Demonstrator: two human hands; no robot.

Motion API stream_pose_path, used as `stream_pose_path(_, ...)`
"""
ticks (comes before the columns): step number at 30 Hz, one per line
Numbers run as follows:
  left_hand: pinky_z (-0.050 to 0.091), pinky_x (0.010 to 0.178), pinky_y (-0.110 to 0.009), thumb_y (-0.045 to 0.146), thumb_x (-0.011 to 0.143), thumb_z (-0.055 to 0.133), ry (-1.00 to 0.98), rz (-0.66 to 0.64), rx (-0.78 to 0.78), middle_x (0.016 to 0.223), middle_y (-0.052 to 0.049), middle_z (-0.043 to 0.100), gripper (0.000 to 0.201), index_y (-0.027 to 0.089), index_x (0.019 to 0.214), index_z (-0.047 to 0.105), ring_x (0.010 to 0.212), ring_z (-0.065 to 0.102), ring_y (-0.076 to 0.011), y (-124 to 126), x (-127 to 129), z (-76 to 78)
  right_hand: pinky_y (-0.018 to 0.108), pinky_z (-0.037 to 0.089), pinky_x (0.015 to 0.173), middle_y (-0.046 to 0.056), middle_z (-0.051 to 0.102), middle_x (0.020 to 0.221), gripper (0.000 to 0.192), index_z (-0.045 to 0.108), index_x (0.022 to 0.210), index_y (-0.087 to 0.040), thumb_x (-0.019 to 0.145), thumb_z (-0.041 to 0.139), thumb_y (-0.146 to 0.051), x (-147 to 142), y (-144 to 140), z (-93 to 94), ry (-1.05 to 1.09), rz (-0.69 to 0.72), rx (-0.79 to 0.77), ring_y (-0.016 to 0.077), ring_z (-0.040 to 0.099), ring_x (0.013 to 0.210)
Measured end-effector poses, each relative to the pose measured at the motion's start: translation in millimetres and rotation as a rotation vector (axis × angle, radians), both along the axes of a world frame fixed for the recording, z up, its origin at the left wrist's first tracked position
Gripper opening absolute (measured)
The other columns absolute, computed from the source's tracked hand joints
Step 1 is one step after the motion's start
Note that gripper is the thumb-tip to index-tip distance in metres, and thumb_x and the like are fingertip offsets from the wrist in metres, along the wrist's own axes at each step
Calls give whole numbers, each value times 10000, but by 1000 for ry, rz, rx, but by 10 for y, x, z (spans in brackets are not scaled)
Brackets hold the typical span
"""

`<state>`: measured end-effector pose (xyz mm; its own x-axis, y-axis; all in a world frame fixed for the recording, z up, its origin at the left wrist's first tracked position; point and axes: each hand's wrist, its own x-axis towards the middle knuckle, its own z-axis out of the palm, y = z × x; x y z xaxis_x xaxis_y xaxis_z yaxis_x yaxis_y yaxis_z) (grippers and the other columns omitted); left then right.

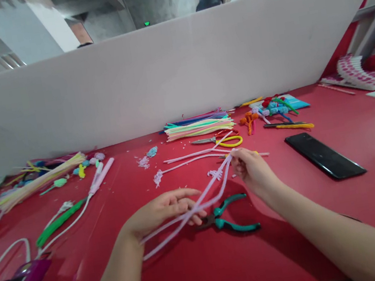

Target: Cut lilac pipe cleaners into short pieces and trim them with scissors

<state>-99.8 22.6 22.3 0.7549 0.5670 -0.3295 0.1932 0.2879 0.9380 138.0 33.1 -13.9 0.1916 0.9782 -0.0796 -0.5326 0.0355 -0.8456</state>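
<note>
Lilac fuzzy stems (187, 216) show as two lengths running from the middle of the frame down toward the lower left, meeting at one end and crossing farther down. The right hand (252, 170), right of centre, has its thumb and fingertips closed in a tight pinch on the meeting end. The left hand (166, 212), at lower centre, is loose, its fingers half spread beneath the stems; no firm hold shows there, and light contact is hard to judge.

Handling such soft, bendy lengths well probably calls for a steady pinch right at the joined end, so neither length slides past the other. The left fingers would do best to guide both strands lightly, evening out the slack where one bows below the other; hard pressure could kink the core or flatten the pile.

Relative to the hands, the stems start at the right fingertips, pass in front of the left fingers and finish near the left wrist, raised above the red tabletop (202, 276). Teal-handled pliers (219, 218) lie at lower centre, handles apart, their nose near the left fingertips, where a trailing strand might catch. Scissors (216, 139) rest farther back, above centre.
</note>
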Motion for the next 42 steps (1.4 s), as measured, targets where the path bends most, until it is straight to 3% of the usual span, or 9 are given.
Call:
stream_pose_path(5, 403, 826, -359, 337, 811, 467, 112, 50, 100, 1025, -136, 599, 395, 141, 1154, 449, 895, 574, -193, -103, 247, -14, 184, 266, 386, -62, 462, 508, 160, 487, 583, -181, 646, 614, -255, -188, -110, -26, -59, -8, 28, 41, 357, 412)
stream_pose_path(8, 420, 779, -296, 283, 743, 562, 196, -49, 189, 1004, -75, 598, 324, 170, 1045, 523, 883, 555, -176, -190, 294, 40, 183, 270, 387, -61, 455, 513, 169, 484, 577, -178, 659, 602, -265, -59, -36, -14, -57, -85, 28, 39, 358, 418)
stream_pose_path(11, 434, 666, -262, 300, 801, 457, 295, -70, 273, 820, -33, 618, 200, 176, 913, 567, 711, 568, -151, -195, 195, 70, 182, 257, 372, -65, 421, 494, 184, 471, 558, -176, 659, 593, -270, 137, 73, 8, -32, -150, 17, 37, 342, 412)
stream_pose_path(13, 426, 687, -269, 330, 801, 447, 364, 8, 412, 825, -39, 624, 215, 190, 885, 588, 742, 570, -174, -144, 91, 48, 185, 263, 372, -63, 421, 491, 188, 465, 547, -177, 649, 597, -263, 211, 115, 14, -21, -164, 7, 38, 343, 412)
stream_pose_path(16, 393, 800, -293, 351, 735, 546, 454, 326, 664, 1033, -60, 601, 300, 232, 1009, 581, 951, 530, -232, -58, 7, -11, 185, 279, 383, -58, 433, 496, 194, 465, 544, -180, 648, 602, -269, 174, 99, -2, -18, -150, 0, 43, 355, 423)
stream_pose_path(19, 384, 846, -303, 338, 754, 526, 439, 485, 750, 1071, -57, 586, 311, 234, 1045, 561, 1003, 513, -225, -58, 108, -33, 189, 285, 389, -54, 450, 512, 185, 482, 567, -181, 657, 604, -288, -4, 0, -34, -15, -62, -32, 48, 360, 423)
stream_pose_path(24, 383, 868, -296, 345, 790, 481, 277, 500, 735, 1083, -55, 583, 324, 215, 1081, 537, 993, 526, -197, -191, 457, -61, 195, 294, 424, -59, 462, 531, 155, 509, 625, -190, 679, 605, -299, -347, -251, -64, -68, 172, -39, 58, 375, 439)
stream_pose_path(29, 377, 460, -204, 396, 837, 367, 237, 417, 495, 579, 9, 535, 316, 165, 904, 572, 465, 477, -99, -239, 562, -146, 197, 299, 474, -60, 444, 550, 132, 532, 661, -198, 734, 566, -304, -438, -359, -50, -307, 220, 120, 67, 378, 497)
stream_pose_path(42, 196, 407, -193, 410, 822, 404, 116, 366, 308, 492, 54, 376, 311, 147, 690, 505, 416, 252, -54, -182, 512, -250, 195, 331, 475, -23, 523, 587, 183, 607, 746, -170, 739, 549, -343, -304, -257, -52, -355, 371, 136, 66, 395, 498)
